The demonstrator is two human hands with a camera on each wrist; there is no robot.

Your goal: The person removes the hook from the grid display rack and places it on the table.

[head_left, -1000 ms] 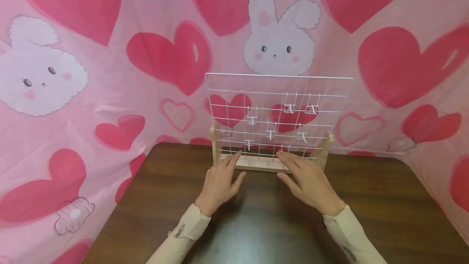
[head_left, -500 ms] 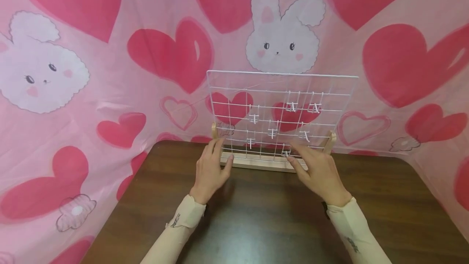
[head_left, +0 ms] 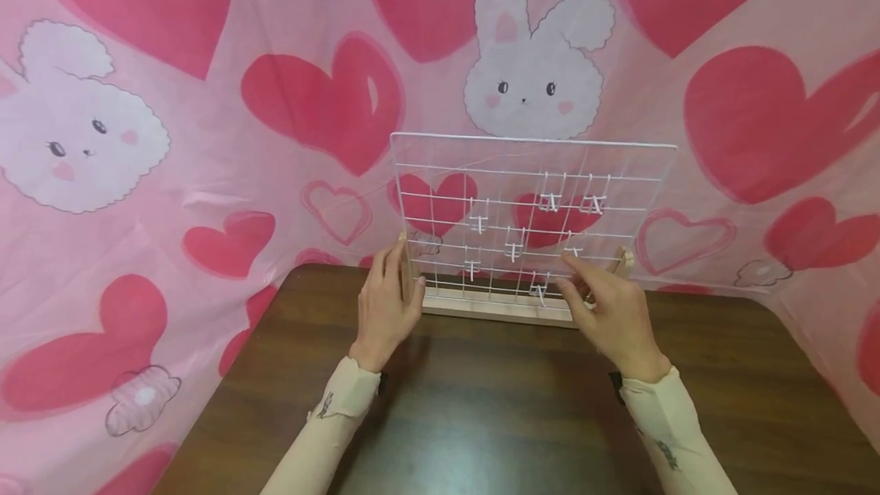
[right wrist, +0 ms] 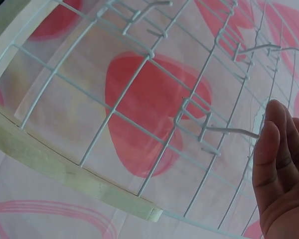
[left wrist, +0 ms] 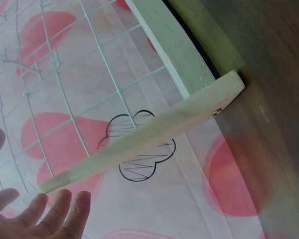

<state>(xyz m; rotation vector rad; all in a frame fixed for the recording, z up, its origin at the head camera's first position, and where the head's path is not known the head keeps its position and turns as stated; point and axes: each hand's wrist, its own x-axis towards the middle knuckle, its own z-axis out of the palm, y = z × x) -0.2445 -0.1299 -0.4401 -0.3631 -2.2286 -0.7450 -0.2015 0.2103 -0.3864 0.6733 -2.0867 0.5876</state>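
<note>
A white wire grid rack [head_left: 532, 139] stands upright in a wooden base [head_left: 495, 312] on the table. Several small white wire hooks [head_left: 513, 252] hang on its bars. My left hand [head_left: 383, 308] is at the left wooden post [left wrist: 139, 139], thumb in front, fingers apart beside the post's tip. Whether they touch it, I cannot tell. Over on the right, my right hand [head_left: 612, 319] is held before the grid, fingers extended. In the right wrist view, a hook [right wrist: 231, 130] has its tip beside the fingers [right wrist: 266, 164]; contact is unclear. The right hand partly covers this area in the head view.
The dark brown wooden table [head_left: 440, 418] extends in front of the rack and to both sides. Behind it hangs a pink cloth [head_left: 289, 113] with hearts and rabbits. The right wooden post [head_left: 624, 262] is partly behind the right hand.
Both hands have spread apart from the rack's lower middle. My left hand has moved left to the left post, and my right hand right and slightly up. The hooks stay on the grid.
</note>
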